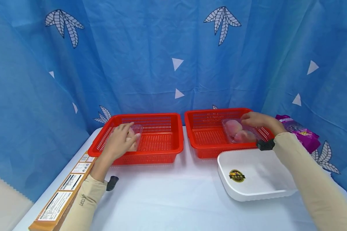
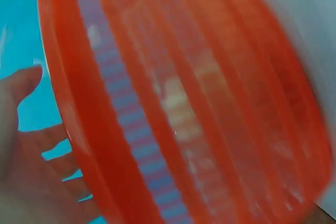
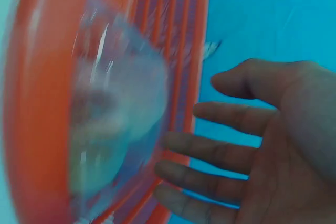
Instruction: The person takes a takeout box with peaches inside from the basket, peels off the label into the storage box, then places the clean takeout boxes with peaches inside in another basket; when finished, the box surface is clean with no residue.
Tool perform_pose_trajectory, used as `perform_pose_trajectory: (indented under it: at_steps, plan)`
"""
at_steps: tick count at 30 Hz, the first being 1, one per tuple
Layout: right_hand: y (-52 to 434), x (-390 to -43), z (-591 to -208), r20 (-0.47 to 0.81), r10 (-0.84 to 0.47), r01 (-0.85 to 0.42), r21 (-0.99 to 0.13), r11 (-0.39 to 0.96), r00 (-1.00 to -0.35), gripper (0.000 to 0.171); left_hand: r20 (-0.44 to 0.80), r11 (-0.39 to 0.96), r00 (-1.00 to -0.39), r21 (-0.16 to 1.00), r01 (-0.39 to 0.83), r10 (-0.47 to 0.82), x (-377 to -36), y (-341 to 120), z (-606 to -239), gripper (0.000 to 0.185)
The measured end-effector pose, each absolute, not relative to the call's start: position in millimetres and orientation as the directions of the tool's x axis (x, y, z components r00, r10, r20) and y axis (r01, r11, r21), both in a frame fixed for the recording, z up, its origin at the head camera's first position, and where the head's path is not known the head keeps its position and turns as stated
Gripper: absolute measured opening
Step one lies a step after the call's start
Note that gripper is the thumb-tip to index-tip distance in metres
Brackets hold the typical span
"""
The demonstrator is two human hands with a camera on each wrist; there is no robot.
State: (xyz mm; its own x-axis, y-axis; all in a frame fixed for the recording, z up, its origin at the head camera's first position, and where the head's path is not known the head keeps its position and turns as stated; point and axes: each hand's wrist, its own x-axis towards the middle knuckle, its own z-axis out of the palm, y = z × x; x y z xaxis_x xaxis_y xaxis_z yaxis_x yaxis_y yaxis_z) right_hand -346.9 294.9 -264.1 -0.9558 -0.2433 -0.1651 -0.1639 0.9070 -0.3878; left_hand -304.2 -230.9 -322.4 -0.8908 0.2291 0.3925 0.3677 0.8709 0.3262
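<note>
Two red mesh baskets stand side by side. Above the left red basket is my left hand, fingers spread, holding nothing. Partly behind that hand lies a clear plastic box with pale pink, peach-like fruit. In the left wrist view, the basket wall is blurred and the fruit shows only through its slots. My right hand hovers at the right side of the right red basket, beside a clear box of peach-like fruit. Its fingers are extended and apart from the box in the right wrist view.
A white tub with a round label sits before the right basket, under the right forearm. Behind that forearm lies a purple bag. A long brown carton runs along the left table edge. Blue curtain hangs behind.
</note>
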Motion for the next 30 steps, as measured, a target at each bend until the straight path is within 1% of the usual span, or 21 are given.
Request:
perform_pose_trajectory:
  at_steps: [3,5,8,10,13,19,24,27,30]
  plan:
    - [271,-352,-257,-0.088,-0.314,-0.256,-0.395,0.882,-0.945,0.053,0.312,0.882,-0.939,0.389,0.266,0.146,-306,-267,-322,0.076]
    - [254,-354,-252,-0.06,-0.356,-0.298,-0.429,0.853,-0.933,0.05,0.275,0.88,-0.956,0.422,0.217,0.104,-308,-285,-323,0.079]
    - [224,-358,-245,-0.056,-0.384,-0.3,-0.525,0.796,-0.921,0.049,0.237,0.863,-0.97,0.476,0.168,0.058,-308,-304,-326,0.078]
    - [205,-361,-243,-0.064,-0.388,-0.286,-0.566,0.773,-0.92,0.051,0.222,0.849,-0.974,0.506,0.15,0.04,-308,-312,-328,0.075]
    - [178,-364,-242,-0.079,-0.384,-0.261,-0.607,0.75,-0.92,0.053,0.196,0.832,-0.98,0.539,0.133,0.03,-308,-320,-331,0.07]
    - [128,-374,-243,-0.072,-0.454,-0.287,-0.687,0.668,-0.888,0.055,0.16,0.818,-0.987,0.564,0.114,0.027,-309,-329,-338,0.061]
    - [88,-384,-245,-0.101,-0.482,-0.235,-0.775,0.587,-0.87,0.052,0.163,0.836,-0.986,0.539,0.105,0.018,-311,-330,-342,0.06]
    - [65,-389,-249,-0.129,-0.476,-0.183,-0.812,0.554,-0.87,0.053,0.16,0.849,-0.987,0.521,0.085,0.001,-311,-329,-342,0.062]
    - [43,-395,-254,-0.172,-0.461,-0.103,-0.852,0.513,-0.871,0.052,0.149,0.858,-0.989,0.509,0.065,-0.014,-310,-328,-342,0.063]
